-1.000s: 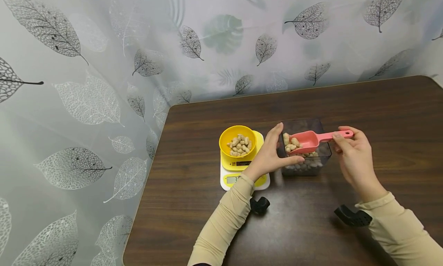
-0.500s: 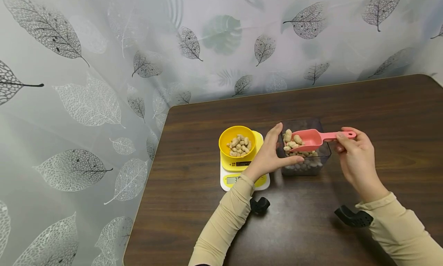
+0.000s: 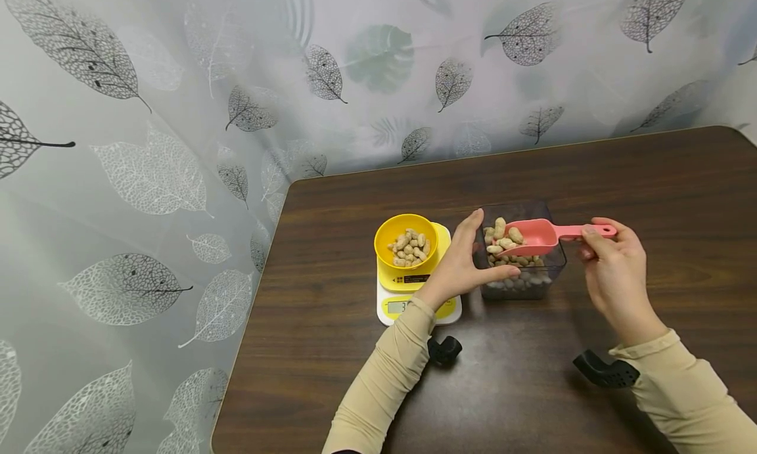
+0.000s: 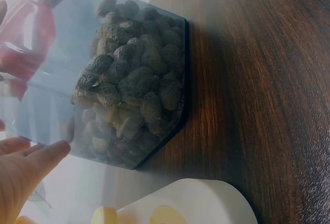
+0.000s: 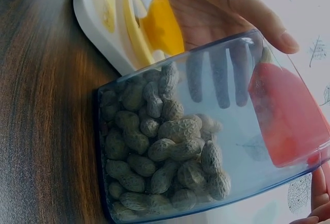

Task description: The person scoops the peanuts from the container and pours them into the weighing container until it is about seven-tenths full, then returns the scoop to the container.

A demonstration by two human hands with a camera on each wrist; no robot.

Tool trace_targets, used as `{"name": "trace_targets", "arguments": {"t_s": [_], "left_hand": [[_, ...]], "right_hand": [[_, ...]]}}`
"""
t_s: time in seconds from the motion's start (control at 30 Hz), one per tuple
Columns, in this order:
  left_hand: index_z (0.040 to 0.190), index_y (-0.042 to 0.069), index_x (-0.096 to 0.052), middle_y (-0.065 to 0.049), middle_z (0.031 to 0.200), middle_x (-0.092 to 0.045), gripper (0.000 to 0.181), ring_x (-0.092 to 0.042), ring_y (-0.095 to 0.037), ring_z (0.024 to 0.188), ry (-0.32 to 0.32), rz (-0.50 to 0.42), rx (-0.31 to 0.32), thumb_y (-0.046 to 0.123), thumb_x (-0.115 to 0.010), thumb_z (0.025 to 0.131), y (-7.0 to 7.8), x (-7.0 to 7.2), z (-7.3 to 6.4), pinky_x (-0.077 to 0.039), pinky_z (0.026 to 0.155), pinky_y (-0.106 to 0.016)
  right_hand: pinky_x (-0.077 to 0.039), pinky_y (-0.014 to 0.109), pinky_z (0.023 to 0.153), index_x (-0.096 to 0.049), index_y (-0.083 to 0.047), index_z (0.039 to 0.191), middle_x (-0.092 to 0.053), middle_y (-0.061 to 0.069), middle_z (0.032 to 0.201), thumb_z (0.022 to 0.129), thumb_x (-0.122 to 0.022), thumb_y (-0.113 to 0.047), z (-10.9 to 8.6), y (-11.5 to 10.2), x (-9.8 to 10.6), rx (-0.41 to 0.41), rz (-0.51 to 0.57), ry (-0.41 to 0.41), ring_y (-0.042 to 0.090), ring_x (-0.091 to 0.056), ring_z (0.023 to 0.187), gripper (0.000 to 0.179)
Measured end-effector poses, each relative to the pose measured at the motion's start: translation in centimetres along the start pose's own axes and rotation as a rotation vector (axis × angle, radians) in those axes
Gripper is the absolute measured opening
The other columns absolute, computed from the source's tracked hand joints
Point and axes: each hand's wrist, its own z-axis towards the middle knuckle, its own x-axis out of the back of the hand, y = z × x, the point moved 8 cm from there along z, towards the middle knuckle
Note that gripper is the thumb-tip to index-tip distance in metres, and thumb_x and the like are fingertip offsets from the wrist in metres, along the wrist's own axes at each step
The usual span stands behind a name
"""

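Observation:
A smoky clear box [image 3: 514, 294] holds peanuts [image 4: 139, 79] heaped in its lower half. My left hand [image 3: 454, 270] steadies it from the left, its thumb stretched along the near rim. Through the plastic in the right wrist view, the left fingers [image 5: 220, 79] lie straight against the outer wall. My right hand [image 3: 615, 280] pinches the handle of a pink scoop [image 3: 539, 236] between thumb and fingers. Several peanuts [image 3: 507, 238] sit at the scoop's mouth, which is level with the top of the box. The left wrist view shows the scoop blurred through the plastic.
Left of the box stands a yellow and white kitchen scale [image 3: 386, 313], its display partly covered by my left wrist. On it rests a yellow bowl [image 3: 381, 234] with peanuts. Black wrist-camera mounts [image 3: 445, 351] hang under both forearms. A leaf-patterned curtain [image 3: 378, 112] borders the brown table [image 3: 307, 276].
The right hand has drawn the scoop a little to the right, and more peanuts show at its mouth. The left hand and the box have stayed in place.

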Motion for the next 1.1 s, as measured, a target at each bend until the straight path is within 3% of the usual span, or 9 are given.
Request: {"name": "trace_targets", "arguments": {"t_s": [0.4, 0.6, 0.87, 1.1], "left_hand": [[0.138, 0.038, 0.000, 0.018, 0.145, -0.004, 0.097, -0.017, -0.003, 0.133, -0.003, -0.027, -0.021, 0.048, -0.067, 0.069, 0.1, 0.0, 0.0, -0.037, 0.100, -0.024], [0.140, 0.033, -0.002, 0.017, 0.145, -0.004, 0.098, -0.017, -0.003, 0.133, -0.006, -0.032, -0.020, 0.047, -0.068, 0.069, 0.1, 0.0, 0.0, -0.038, 0.098, -0.021], [0.137, 0.039, 0.001, 0.017, 0.146, -0.003, 0.098, -0.016, -0.003, 0.134, 0.000, -0.013, -0.006, 0.048, -0.068, 0.068, 0.2, 0.0, -0.1, -0.037, 0.099, -0.022], [0.140, 0.031, -0.002, 0.015, 0.146, -0.003, 0.100, -0.014, -0.005, 0.134, -0.003, 0.001, -0.004, 0.049, -0.068, 0.068, 0.3, 0.1, -0.1, -0.035, 0.102, -0.026]], "right_hand": [[-0.035, 0.017, 0.049, -0.043, 0.002, 0.097, -0.051, 0.005, 0.078, 0.081, -0.052, 0.008, -0.2, 0.2, -0.8, 0.015, -0.043, 0.012, 0.010, -0.040, 0.055, 0.020], [-0.034, 0.018, 0.049, -0.042, 0.003, 0.097, -0.048, 0.006, 0.076, 0.079, -0.054, 0.008, -0.2, 0.2, -0.5, 0.011, 0.017, 0.020, 0.012, -0.038, 0.055, 0.022], [-0.035, 0.020, 0.050, -0.039, 0.003, 0.099, -0.040, 0.008, 0.080, 0.080, -0.053, 0.009, -0.1, -0.2, 0.6, 0.016, 0.071, 0.059, 0.014, -0.037, 0.058, 0.025], [-0.036, 0.020, 0.048, -0.041, 0.004, 0.096, -0.042, 0.008, 0.077, 0.079, -0.052, 0.011, 0.1, -0.1, 0.9, 0.007, 0.124, 0.058, 0.014, -0.038, 0.055, 0.021]]}}
